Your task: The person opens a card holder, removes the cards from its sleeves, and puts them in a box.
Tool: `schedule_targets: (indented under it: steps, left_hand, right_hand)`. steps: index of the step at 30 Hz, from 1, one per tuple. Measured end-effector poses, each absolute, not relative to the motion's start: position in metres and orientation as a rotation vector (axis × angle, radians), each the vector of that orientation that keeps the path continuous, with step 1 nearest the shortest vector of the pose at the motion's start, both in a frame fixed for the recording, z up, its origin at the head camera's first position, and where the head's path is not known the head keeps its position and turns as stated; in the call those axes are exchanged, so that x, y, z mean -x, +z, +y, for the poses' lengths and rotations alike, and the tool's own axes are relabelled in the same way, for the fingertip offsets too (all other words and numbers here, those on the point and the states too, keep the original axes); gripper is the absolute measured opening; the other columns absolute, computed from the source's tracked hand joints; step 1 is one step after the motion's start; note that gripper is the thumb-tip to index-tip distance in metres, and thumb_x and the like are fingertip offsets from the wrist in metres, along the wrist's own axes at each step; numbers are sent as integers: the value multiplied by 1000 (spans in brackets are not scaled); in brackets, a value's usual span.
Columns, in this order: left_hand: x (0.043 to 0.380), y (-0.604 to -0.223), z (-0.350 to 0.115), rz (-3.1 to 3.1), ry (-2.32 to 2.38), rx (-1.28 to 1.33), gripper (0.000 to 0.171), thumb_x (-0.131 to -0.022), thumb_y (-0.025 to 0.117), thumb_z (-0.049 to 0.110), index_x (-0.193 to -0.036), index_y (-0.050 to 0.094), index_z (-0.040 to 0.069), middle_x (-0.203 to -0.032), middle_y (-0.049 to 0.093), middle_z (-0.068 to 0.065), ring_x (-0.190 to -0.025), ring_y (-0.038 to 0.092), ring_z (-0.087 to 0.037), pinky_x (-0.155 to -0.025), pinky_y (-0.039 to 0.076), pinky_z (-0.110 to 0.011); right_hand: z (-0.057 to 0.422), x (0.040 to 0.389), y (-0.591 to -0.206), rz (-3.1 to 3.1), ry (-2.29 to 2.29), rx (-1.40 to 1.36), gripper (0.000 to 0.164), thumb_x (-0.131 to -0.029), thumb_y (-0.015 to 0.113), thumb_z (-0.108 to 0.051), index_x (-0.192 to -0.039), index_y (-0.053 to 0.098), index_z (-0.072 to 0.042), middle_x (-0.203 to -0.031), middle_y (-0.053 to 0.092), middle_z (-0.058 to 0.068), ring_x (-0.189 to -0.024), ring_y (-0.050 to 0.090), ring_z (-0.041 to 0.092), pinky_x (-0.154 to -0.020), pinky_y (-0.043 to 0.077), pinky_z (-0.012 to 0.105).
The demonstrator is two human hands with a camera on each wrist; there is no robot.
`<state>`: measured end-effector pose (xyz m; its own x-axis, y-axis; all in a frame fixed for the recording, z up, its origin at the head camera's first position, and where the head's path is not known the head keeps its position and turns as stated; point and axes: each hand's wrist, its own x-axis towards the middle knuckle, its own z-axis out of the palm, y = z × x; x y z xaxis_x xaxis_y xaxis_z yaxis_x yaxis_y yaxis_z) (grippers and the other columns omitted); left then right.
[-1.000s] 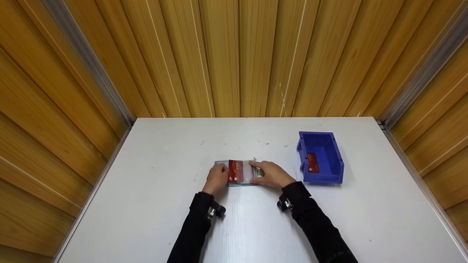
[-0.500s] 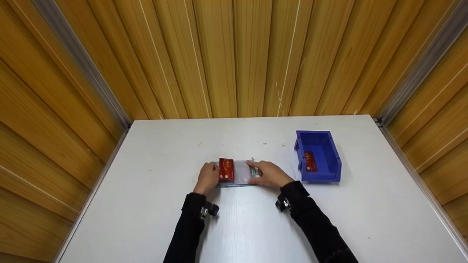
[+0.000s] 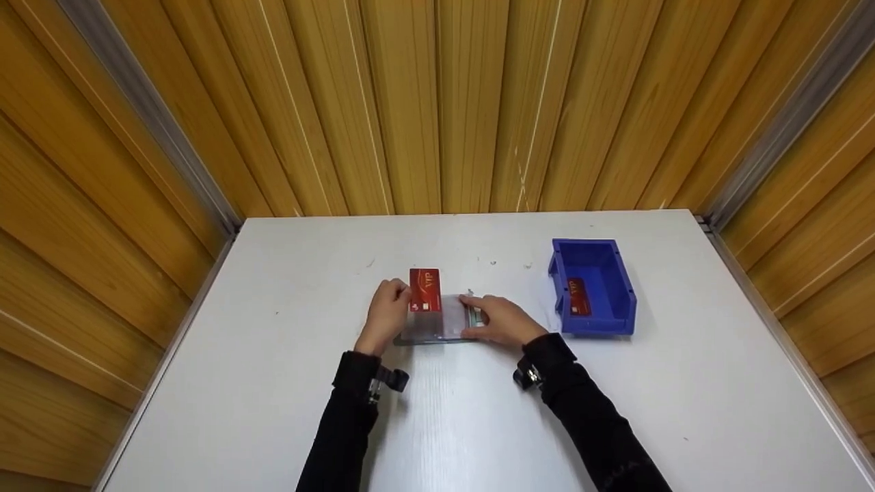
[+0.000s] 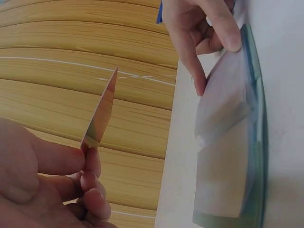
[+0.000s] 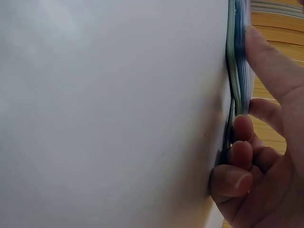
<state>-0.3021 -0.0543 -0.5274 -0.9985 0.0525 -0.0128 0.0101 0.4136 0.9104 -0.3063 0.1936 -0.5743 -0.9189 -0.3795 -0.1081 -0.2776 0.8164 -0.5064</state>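
In the head view my left hand (image 3: 386, 313) pinches a red VIP card (image 3: 425, 290) by its left edge. The card overlaps the far edge of an opened card holder (image 3: 422, 328) with clear sleeves. From the left wrist, the card (image 4: 101, 114) stands edge-on between thumb and fingers, apart from the holder (image 4: 221, 175). My right hand (image 3: 504, 321) grips the right end of the holder at the table's middle. The right wrist view shows its thumb on the stacked sleeves (image 5: 241, 61), with curled fingers beneath the cover.
A blue plastic bin (image 3: 601, 326) stands to the right of the holder, with another red card (image 3: 579, 297) inside. The white table (image 3: 307, 383) is bounded by wood-patterned walls (image 3: 465, 109) at the back and sides.
The red card has first slid left off the clear sleeve, then moved away toward the far edge in my left hand. My right hand keeps its grip on the holder.
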Motion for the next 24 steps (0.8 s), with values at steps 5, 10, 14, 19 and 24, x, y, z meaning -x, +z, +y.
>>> schedule_targets:
  steps: [5,10,14,19,24]
  left_hand:
    - [301,-528,-53,2601,1685,-70,17,-106,50,10,-95,58,1,-92,45,-5,-87,45,-20,-76,37,-31]
    - [300,-530,-55,2630,1673,-97,16,-105,51,8,-93,59,1,-91,46,-5,-86,46,-21,-75,38,-31]
    - [301,-533,-51,2631,1672,-95,17,-105,50,8,-92,59,1,-92,48,-6,-86,47,-21,-76,39,-31]
    - [300,-538,-36,2609,1667,-143,17,-105,50,8,-93,60,1,-93,49,-6,-87,48,-20,-76,40,-31]
    - [295,-539,-24,2651,1619,-199,17,-103,52,7,-92,62,0,-91,51,-6,-84,48,-19,-75,40,-31]
  right_hand:
    - [192,308,-571,2761,-749,527,80,-88,82,-43,-157,47,-18,-86,54,1,-78,48,16,-71,40,33]
    - [192,310,-564,2762,-920,449,67,-95,76,-32,-154,50,-13,-84,62,1,-71,51,12,-67,42,29]
    - [183,310,-557,2732,-1306,327,41,-110,51,-23,-146,55,-4,-85,71,13,-62,57,11,-59,50,28]
    - [158,303,-550,2458,-1776,84,43,-114,37,-35,-134,56,-3,-78,66,14,-49,60,16,-46,54,33]
    - [133,295,-551,2411,-1848,-79,40,-113,35,-43,-120,53,-8,-66,57,5,-42,51,12,-39,44,26]
